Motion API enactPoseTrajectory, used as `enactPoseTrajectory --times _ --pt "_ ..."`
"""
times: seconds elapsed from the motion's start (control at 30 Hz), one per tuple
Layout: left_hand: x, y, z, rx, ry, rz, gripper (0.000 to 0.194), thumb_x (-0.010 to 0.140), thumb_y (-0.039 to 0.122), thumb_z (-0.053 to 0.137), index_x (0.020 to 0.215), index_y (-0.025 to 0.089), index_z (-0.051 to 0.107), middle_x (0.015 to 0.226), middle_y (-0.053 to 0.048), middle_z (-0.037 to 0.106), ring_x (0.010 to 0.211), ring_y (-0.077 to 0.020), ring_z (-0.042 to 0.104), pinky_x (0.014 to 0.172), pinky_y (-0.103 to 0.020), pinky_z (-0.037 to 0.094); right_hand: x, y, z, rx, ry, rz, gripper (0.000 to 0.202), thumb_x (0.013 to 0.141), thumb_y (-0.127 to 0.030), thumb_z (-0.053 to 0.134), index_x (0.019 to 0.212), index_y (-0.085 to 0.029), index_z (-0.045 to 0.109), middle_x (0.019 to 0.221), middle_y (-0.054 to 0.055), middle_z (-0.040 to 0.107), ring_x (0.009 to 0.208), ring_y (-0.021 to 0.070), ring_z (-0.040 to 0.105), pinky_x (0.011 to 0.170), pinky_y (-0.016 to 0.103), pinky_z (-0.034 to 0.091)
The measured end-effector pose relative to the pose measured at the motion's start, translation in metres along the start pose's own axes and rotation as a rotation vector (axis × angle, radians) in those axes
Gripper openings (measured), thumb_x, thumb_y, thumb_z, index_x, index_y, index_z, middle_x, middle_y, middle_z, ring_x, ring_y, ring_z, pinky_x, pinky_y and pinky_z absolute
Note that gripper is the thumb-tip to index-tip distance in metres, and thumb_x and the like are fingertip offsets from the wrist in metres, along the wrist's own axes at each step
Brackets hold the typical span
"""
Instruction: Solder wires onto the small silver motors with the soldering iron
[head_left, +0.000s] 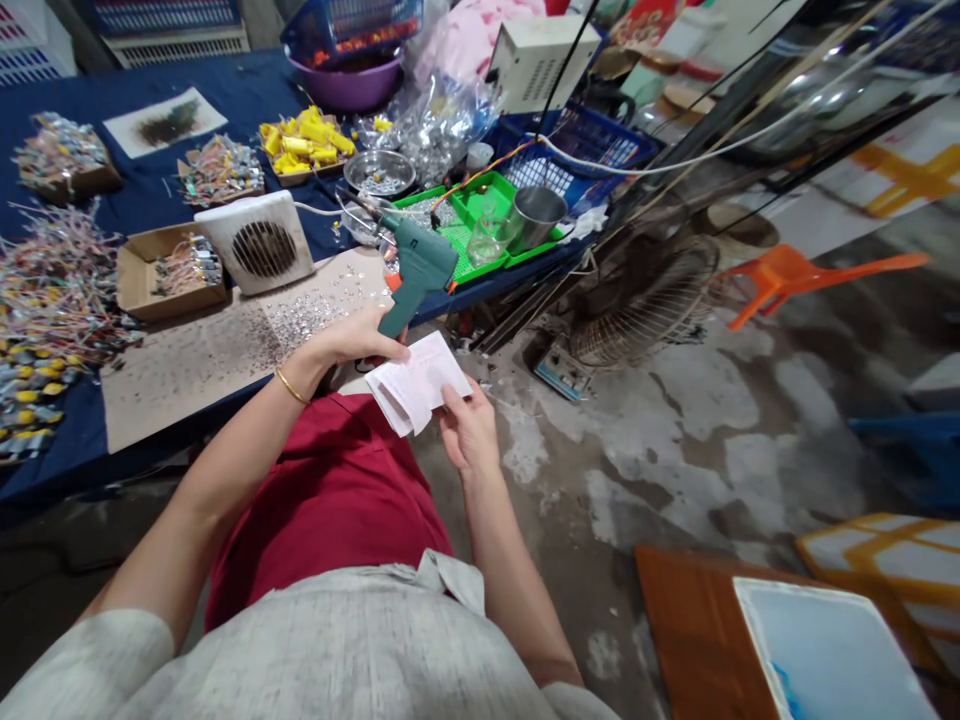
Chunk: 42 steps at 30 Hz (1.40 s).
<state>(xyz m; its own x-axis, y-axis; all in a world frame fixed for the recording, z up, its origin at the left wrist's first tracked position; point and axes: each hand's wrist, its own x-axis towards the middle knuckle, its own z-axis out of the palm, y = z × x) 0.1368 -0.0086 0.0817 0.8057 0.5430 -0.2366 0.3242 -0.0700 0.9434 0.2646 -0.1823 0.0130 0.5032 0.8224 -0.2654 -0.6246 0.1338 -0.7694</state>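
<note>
A small white paper booklet (431, 375) with folded pages and faint writing is held in front of my red trousers. My right hand (471, 425) grips its right side, thumb on the top page. On the left edge, my left hand (364, 335), with a gold bangle at the wrist, has its thumb at the pages; its other fingers are mostly hidden. Right by my left hand is a green glue gun (421, 262), its handle overlapping the hand in view. I cannot tell whether the hand touches it.
A small white fan (259, 243) stands on the blue-covered table beside a cardboard sheet (165, 390) scattered with tiny metal bits. Wired parts (52, 270) are piled left. A green tray (517, 215) lies behind. On the floor are a fan (645, 300) and an orange stool (780, 275).
</note>
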Motion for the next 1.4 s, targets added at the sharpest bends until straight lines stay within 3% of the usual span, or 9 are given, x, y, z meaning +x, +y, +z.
enactPoseTrajectory --times 0.13,0.33,0.73,0.9,1.13,1.4 --pt "-0.001 -0.001 0.009 -0.03 -0.017 -0.022 0.022 0.064 0.023 0.073 0.074 0.016 0.054 0.05 0.007 0.048 0.039 -0.0056 0.041 0.039 -0.019 0.029 0.0 0.018 0.016 -0.002 0.044 -0.086 0.046 0.056 -0.016 0.087 0.098 -0.016 0.07 0.102 0.006 0.076 0.096 0.0209 0.071 0.095 0.038 0.054" --pt "0.0 -0.008 0.014 -0.122 -0.005 -0.045 0.022 0.067 0.025 0.072 0.072 0.016 0.054 0.047 0.005 0.05 0.038 -0.0066 0.043 0.038 -0.018 0.03 0.002 0.027 0.021 -0.032 0.139 -0.18 0.05 0.058 -0.016 0.086 0.105 -0.014 0.07 0.105 0.007 0.076 0.091 0.0201 0.072 0.092 0.039 0.056" --pt "0.004 -0.013 0.019 -0.129 -0.025 -0.011 0.025 0.062 0.025 0.075 0.068 0.016 0.052 0.05 0.005 0.049 0.041 -0.0066 0.042 0.039 -0.019 0.029 0.003 0.021 0.019 -0.035 0.241 -0.094 0.044 0.059 -0.024 0.086 0.1 -0.015 0.071 0.102 0.008 0.077 0.086 0.0217 0.073 0.082 0.038 0.06" --pt "0.004 -0.014 0.021 -0.134 -0.01 -0.016 0.024 0.062 0.024 0.074 0.07 0.017 0.053 0.049 0.006 0.048 0.04 -0.0067 0.041 0.039 -0.02 0.028 0.004 0.019 0.02 -0.031 0.235 -0.099 0.042 0.062 -0.025 0.085 0.1 -0.016 0.069 0.102 0.007 0.077 0.087 0.0211 0.073 0.083 0.037 0.06" --pt "0.002 -0.012 0.021 -0.129 -0.001 -0.015 0.022 0.063 0.024 0.073 0.07 0.017 0.053 0.049 0.006 0.047 0.041 -0.0072 0.042 0.04 -0.02 0.029 0.006 0.023 0.016 -0.068 0.239 -0.18 0.054 0.06 -0.021 0.085 0.109 -0.017 0.063 0.104 0.006 0.076 0.089 0.019 0.072 0.088 0.039 0.057" --pt "0.0 -0.01 0.021 -0.142 0.019 -0.015 0.024 0.062 0.023 0.074 0.072 0.016 0.053 0.053 0.006 0.049 0.043 -0.0062 0.042 0.042 -0.019 0.03 0.008 0.019 0.015 -0.018 0.164 -0.063 0.053 0.058 -0.018 0.085 0.107 -0.016 0.067 0.105 0.007 0.076 0.089 0.0211 0.072 0.088 0.039 0.058"
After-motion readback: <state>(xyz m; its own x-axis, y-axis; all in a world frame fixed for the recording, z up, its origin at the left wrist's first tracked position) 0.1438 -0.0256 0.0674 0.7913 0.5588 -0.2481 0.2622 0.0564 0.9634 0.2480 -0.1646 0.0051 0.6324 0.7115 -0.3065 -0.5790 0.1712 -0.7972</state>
